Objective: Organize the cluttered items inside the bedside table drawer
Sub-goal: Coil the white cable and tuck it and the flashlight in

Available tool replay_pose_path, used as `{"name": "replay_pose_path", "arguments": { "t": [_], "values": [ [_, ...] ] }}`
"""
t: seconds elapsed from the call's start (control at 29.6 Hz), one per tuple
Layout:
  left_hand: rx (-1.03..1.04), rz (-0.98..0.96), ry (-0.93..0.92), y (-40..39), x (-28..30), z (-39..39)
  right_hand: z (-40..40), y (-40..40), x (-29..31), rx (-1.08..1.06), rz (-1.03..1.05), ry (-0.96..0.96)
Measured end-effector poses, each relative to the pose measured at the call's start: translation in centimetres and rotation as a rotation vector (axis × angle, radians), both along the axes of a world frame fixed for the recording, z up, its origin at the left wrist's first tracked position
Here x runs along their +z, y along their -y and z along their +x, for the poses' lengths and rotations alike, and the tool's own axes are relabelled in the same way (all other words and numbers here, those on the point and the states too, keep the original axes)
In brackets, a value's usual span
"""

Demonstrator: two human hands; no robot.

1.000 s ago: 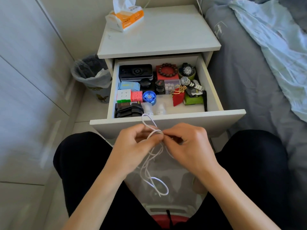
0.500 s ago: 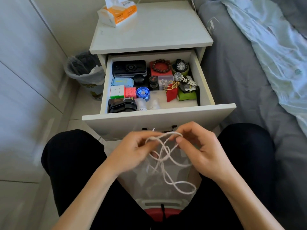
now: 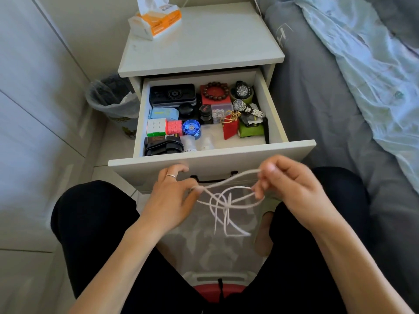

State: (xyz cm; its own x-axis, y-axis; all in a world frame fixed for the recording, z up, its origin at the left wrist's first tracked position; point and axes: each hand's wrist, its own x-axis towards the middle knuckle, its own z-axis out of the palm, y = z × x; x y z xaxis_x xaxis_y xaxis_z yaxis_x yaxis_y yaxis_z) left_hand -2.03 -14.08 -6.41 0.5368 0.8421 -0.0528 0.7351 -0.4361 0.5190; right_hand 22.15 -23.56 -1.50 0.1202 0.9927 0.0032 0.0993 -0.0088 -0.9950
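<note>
A thin white cord (image 3: 226, 200) hangs in loose, tangled loops in front of the open drawer, stretched between both hands above the person's lap. The left hand (image 3: 172, 198) pinches one end of the loops between thumb and fingertips, a silver ring on one finger; the right hand (image 3: 292, 189) has its fingers curled round the other side, strands passing through its grip. Just behind the hands, the white wooden bedside table drawer (image 3: 210, 159) stands pulled out, packed with items: a black rectangular case (image 3: 172, 95) at the back left, a brown bead bracelet (image 3: 215, 90) lying on a red box, a dark wristwatch (image 3: 242, 90) at the back right, a multicoloured puzzle cube (image 3: 156, 127), a blue round metal spinner (image 3: 191, 128) and a small red pouch (image 3: 230, 130). On the table top sits an orange and white tissue pack (image 3: 156, 21). A lined waste bin (image 3: 111, 98) stands to the left, grey bedding (image 3: 328, 109) to the right.
</note>
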Motion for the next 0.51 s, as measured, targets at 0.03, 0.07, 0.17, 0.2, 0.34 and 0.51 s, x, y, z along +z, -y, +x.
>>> {"name": "replay_pose_path", "arguments": {
  "t": [0.03, 0.07, 0.17, 0.2, 0.34, 0.51],
  "values": [
    [-0.009, -0.027, 0.090, 0.1, 0.2, 0.0, 0.1, -0.3, -0.2, -0.066, -0.027, -0.071],
    [-0.006, -0.099, 0.202, 0.2, 0.4, -0.1, 0.3, -0.6, -0.5, -0.103, -0.049, 0.010],
    [0.047, -0.330, 0.360, 0.5, 1.6, -0.3, -0.8, -1.5, -0.9, 0.062, -0.100, 0.530],
    [0.046, -0.323, 0.348, 0.7, 1.9, 0.0, -1.7, -1.6, -0.7, 0.137, -0.065, 0.590],
    [0.023, -0.255, 0.343, 0.9, 2.5, 1.2, -4.7, -2.2, -0.4, 0.290, 0.023, 0.764],
    [0.062, -0.351, 0.392, 0.7, 2.3, 0.0, -4.0, -2.6, -1.4, 0.106, 0.079, 0.741]
  ]
}}
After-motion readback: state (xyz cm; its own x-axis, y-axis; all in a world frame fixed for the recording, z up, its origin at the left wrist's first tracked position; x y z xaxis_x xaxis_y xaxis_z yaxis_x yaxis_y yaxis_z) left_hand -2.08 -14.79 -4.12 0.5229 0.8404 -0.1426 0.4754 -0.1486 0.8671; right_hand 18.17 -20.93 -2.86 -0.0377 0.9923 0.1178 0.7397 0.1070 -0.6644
